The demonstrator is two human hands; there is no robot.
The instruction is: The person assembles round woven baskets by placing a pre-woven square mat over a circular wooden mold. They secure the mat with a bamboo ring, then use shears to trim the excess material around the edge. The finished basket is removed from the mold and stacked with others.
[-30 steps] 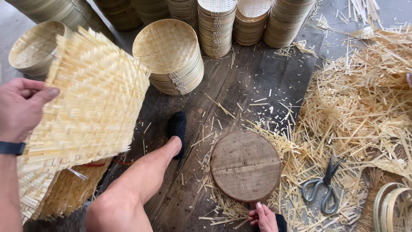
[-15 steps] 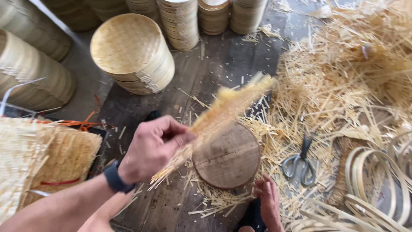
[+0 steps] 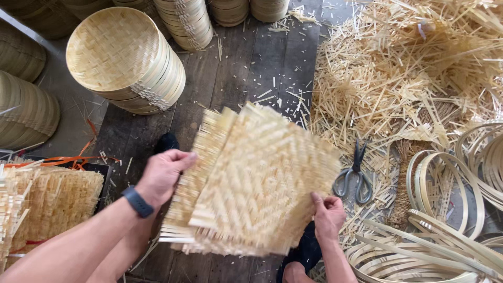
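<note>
A square woven bamboo mat [image 3: 257, 183] with frayed strip ends lies nearly flat in front of me, blurred. My left hand [image 3: 165, 173] grips its left edge, a dark band on the wrist. My right hand [image 3: 327, 214] pinches its lower right edge. The mat hides the round wooden block that lay on the floor below it.
A stack of round woven bamboo trays [image 3: 126, 60] stands at upper left, more stacks behind. A pile of woven mats [image 3: 47, 204] lies at left. Black scissors [image 3: 356, 175] rest on the loose bamboo strips [image 3: 408, 68] at right. Bamboo hoops [image 3: 445, 230] sit at lower right.
The mat swung from my left side, edge-on over the block, to flat in front of me. My right hand rose from the floor and took hold of its edge.
</note>
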